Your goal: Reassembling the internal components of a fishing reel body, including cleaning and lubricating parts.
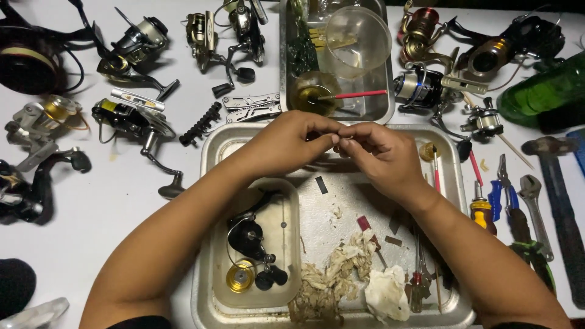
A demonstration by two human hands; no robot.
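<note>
While our left hand (286, 143) and right hand (381, 158) meet fingertip to fingertip above the large metal tray (454, 183), we pinch one tiny part (337, 148) between them, too small to identify. Two pliers (515, 213) lie at three o'clock, one dismantled reel (250, 240) at seven.

A dull silver metal tray (454, 183) holds a black fishing reel body (247, 234), a round gold spool (239, 277) (shiny), and crumpled white tissue (387, 295); a green glass bottle (542, 91) lies apart.
</note>
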